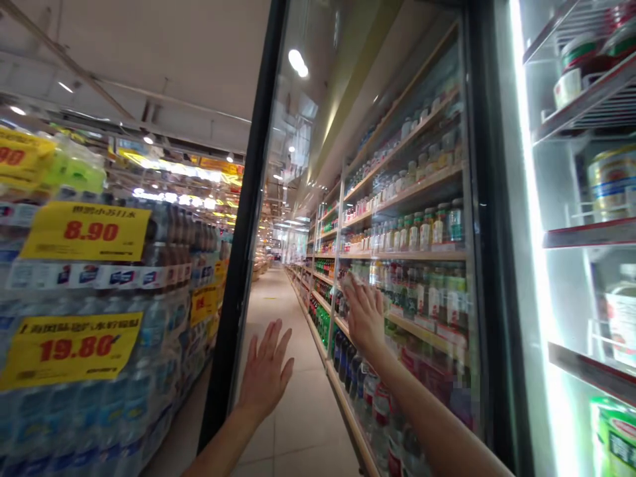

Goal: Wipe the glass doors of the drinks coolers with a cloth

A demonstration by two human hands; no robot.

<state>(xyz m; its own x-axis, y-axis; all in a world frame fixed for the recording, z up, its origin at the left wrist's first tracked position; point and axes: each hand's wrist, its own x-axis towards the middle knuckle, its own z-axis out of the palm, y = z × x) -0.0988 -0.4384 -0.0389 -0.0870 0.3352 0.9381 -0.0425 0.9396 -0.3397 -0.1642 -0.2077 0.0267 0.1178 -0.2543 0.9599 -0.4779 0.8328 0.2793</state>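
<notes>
A glass door (308,165) in a dark frame (248,218) stands swung out from a lit drinks cooler. My left hand (265,371) is raised in front of the lower left of the pane, fingers spread and holding nothing visible. Higher up and to the right, my right hand (366,315) reaches to the glass with its fingers stretched out flat. A pale, blurred patch shows at its fingertips; I cannot tell whether it is a thin cloth or a reflection. Whether either palm touches the pane is hard to make out.
Rows of bottles on shelves (422,255) show in the glass. On the right is the cooler's lit interior with wire shelves (591,235) and drinks. Stacked bottle packs (99,404) with yellow price signs (89,232) stand at left. A tiled aisle floor (293,411) appears through the pane.
</notes>
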